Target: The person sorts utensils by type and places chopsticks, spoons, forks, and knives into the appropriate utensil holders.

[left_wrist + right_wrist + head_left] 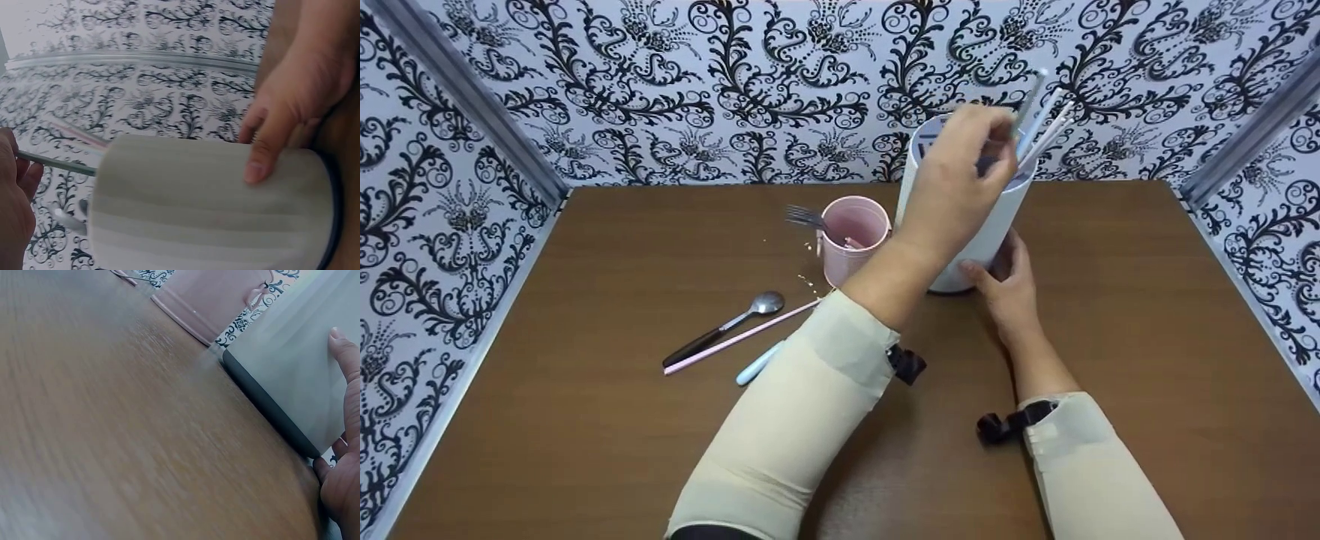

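Observation:
A tall white utensil holder [986, 236] with a dark base stands at the back of the table, with several light chopsticks [1048, 131] rising from its top. Over its rim, my left hand [952, 184] pinches a thin green chopstick [59, 163] whose lower end is inside the holder. Low on the holder, my right hand [1012, 289] grips its side, with the thumb on the near face and the other fingers behind. In the left wrist view, a silvery utensil end [70, 221] also sticks out from the holder's top.
Left of the holder stands a pink cup [844, 262] containing a fork [805, 217]. A black-handled spoon [724, 326], a pink chopstick [742, 335] and a light-blue handle [759, 363] lie on the table, the handle partly under my left sleeve. Small crumbs [808, 282] are scattered near the cup.

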Motion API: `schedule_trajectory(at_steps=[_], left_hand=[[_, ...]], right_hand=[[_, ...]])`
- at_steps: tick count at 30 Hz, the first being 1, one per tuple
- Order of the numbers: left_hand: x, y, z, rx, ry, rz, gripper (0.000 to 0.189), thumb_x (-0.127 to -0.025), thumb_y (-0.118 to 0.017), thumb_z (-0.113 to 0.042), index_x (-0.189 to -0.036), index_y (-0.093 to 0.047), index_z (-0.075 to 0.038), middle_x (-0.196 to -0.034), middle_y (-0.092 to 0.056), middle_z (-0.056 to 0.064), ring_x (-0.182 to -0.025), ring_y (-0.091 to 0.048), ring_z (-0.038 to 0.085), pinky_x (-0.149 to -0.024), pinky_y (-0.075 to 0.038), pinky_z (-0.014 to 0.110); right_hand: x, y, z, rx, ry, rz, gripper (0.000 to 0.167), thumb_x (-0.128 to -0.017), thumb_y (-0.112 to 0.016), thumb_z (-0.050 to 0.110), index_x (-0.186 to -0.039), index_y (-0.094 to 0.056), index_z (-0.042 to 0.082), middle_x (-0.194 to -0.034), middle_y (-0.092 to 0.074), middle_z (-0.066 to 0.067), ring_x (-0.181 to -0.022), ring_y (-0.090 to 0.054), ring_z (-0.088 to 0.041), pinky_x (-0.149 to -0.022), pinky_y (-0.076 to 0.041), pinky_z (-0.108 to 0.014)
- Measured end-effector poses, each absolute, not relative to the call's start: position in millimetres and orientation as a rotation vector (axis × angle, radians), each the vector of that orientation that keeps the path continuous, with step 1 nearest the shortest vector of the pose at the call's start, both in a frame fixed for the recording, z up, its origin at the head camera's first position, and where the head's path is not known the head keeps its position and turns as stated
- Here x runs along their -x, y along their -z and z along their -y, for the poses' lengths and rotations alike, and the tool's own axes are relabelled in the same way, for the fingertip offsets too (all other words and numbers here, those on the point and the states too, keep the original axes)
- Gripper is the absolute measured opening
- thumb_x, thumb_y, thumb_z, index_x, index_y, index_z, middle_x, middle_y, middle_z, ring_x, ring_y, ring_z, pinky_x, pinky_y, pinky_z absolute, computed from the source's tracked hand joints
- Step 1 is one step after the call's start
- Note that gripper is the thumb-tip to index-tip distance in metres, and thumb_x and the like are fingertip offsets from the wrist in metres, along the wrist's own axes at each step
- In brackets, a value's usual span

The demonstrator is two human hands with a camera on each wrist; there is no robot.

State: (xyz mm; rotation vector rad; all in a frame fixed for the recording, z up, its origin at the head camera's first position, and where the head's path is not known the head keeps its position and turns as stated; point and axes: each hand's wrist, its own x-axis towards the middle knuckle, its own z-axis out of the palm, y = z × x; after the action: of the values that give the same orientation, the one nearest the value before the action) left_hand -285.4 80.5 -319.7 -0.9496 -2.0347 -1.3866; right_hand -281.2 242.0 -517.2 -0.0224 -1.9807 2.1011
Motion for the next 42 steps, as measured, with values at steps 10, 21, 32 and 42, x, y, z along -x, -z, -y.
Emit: schedule_trajectory(at_steps=[10, 21, 32, 42], left_hand=[[302, 319, -93, 0.89, 1.224, 2.324, 0.022, -0.105, -0.056, -0.009, -0.125, -0.064, -0.005, -0.124, -0.063, 0.006, -0.114, -0.062, 0.01, -0.099, -0.042, 0.004], [308, 328, -103, 0.861, 0.919, 2.5, 0.025, -0.107, -0.051, -0.01, -0.131, -0.058, -0.011, -0.125, -0.062, 0.001, -0.119, -0.059, 0.013, -0.109, -0.044, 0.016], [309, 326, -111, 0.823, 0.873, 2.591, 0.032, -0.109, -0.047, -0.01, -0.141, -0.053, -0.012, -0.137, -0.061, 0.001, -0.128, -0.057, 0.011, -0.111, -0.044, 0.015], [307, 329, -112, 0.82, 0.848, 2.614, 0.032, -0.108, -0.049, -0.011, -0.139, -0.053, -0.013, -0.133, -0.061, 0.001, -0.127, -0.06, 0.011, -0.111, -0.045, 0.015]], right_hand=[[283, 520, -246, 0.028, -2.106, 2.005, 0.094, -0.09, -0.079, 0.013, -0.165, -0.022, 0.013, -0.169, -0.031, -0.005, -0.154, -0.03, -0.014, -0.128, -0.026, -0.032], [280, 519, -243, -0.013, -2.085, 1.992, 0.09, -0.09, -0.078, 0.009, -0.163, -0.026, 0.012, -0.164, -0.038, -0.007, -0.151, -0.037, -0.018, -0.125, -0.032, -0.034], [279, 518, -244, -0.039, -2.055, 2.018, 0.09, -0.09, -0.078, 0.015, -0.164, -0.026, 0.013, -0.166, -0.035, -0.004, -0.152, -0.034, -0.016, -0.129, -0.027, -0.037], [279, 518, -245, -0.03, -2.059, 2.027, 0.091, -0.091, -0.077, 0.013, -0.165, -0.023, 0.015, -0.168, -0.031, -0.003, -0.154, -0.03, -0.014, -0.129, -0.025, -0.036]])
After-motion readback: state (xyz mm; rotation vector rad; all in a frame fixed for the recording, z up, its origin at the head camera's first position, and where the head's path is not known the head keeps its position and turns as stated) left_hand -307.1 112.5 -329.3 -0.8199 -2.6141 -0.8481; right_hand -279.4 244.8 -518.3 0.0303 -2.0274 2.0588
